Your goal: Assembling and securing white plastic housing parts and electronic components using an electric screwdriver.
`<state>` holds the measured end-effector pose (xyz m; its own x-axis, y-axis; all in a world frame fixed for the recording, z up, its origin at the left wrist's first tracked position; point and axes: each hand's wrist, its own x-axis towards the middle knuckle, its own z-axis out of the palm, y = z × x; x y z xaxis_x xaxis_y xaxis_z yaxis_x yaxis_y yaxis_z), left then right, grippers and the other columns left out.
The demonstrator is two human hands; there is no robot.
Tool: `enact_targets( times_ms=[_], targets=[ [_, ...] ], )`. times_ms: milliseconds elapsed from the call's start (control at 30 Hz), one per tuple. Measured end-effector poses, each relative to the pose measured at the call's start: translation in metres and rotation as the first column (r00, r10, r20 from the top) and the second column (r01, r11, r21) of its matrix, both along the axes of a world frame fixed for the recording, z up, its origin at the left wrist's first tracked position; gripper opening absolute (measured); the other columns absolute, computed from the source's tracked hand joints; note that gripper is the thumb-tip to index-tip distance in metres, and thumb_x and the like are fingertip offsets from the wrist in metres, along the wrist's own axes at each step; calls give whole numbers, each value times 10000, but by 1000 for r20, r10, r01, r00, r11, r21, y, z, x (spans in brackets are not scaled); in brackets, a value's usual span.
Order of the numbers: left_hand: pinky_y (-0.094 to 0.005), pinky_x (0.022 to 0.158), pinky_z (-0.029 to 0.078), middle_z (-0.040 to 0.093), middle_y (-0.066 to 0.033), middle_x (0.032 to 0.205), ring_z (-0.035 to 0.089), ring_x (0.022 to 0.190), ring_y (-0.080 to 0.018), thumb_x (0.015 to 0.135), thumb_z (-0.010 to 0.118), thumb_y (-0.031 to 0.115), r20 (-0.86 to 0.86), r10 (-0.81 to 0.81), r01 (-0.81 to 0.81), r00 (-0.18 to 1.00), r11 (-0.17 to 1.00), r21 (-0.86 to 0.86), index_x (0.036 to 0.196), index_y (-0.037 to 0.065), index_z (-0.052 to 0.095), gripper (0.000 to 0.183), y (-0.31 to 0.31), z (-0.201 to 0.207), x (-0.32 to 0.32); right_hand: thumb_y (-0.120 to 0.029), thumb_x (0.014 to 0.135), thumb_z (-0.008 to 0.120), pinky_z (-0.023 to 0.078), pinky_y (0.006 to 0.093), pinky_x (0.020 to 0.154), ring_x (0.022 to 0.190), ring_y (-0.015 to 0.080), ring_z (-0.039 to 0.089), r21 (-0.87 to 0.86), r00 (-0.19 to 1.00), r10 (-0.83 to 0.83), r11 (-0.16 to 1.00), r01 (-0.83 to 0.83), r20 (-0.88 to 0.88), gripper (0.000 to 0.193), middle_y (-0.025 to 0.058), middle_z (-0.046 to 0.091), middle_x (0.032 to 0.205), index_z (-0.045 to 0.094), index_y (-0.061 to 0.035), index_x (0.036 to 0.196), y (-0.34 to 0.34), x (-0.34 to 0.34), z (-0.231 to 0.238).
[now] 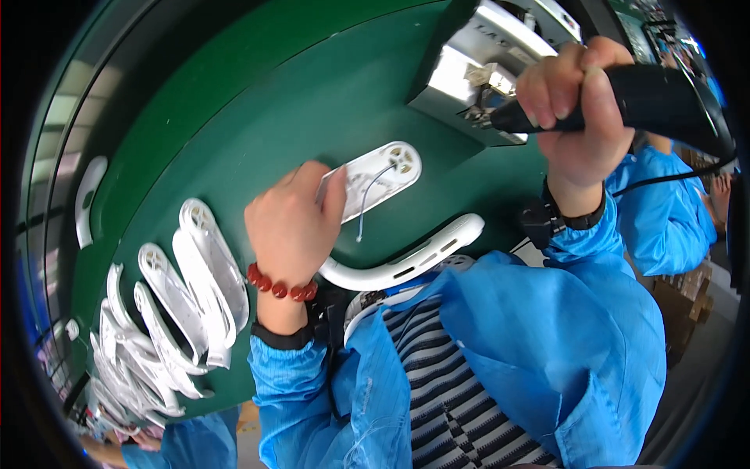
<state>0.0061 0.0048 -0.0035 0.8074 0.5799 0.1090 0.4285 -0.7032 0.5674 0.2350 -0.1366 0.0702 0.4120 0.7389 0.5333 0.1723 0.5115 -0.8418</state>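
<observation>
My right hand [582, 109] is wrapped round a black electric screwdriver [656, 98], raised at the upper right. Its tip reaches the front of a silver box-shaped screw feeder [488, 66]. On the green table, my left hand [295, 215] grips one end of a long white plastic shell [375, 178] with rounded ends. A round spoked fitting shows at the shell's far end, and a thin pale wire [364, 205] hangs over its edge. Between the shell and my body lies a curved white plastic part [406, 267] with slots along it.
Several similar white shells [156, 336] lie piled at the left of the green table [312, 102]. Another white part [90, 202] rests by the far left edge. A black cord [676, 177] trails from the screwdriver. Blue-sleeved people [660, 207] sit to the right and lower left.
</observation>
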Motion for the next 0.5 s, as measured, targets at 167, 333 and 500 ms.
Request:
enact_targets(
  times_ms=[167,333,500],
  targets=[
    [-380,531,459,629,-117,669,608,592,-315,864,661,222,-30,-1,1,1000,1000,-10,782,54,647,187,1,-2,2,-239,951,559,416,292,500,528,135,468,-10,983,71,997,-73,-168,240,23,485,678,422,-91,1080,4,-54,-16],
    [-371,520,453,629,-106,668,606,583,-306,861,663,221,2,-10,10,1000,1000,20,782,57,644,183,1,-7,-3,-223,934,609,420,301,502,540,151,498,-22,973,132,990,-138,-189,271,40,518,688,436,-83,1088,11,-75,-31],
    [-374,491,439,599,-86,630,592,553,-292,858,662,245,20,-2,2,1000,1000,14,737,67,615,220,4,-8,-2,-73,912,584,490,308,520,549,157,545,68,963,175,984,-165,-203,269,103,546,696,375,-21,1071,18,-63,-41]
  ],
)
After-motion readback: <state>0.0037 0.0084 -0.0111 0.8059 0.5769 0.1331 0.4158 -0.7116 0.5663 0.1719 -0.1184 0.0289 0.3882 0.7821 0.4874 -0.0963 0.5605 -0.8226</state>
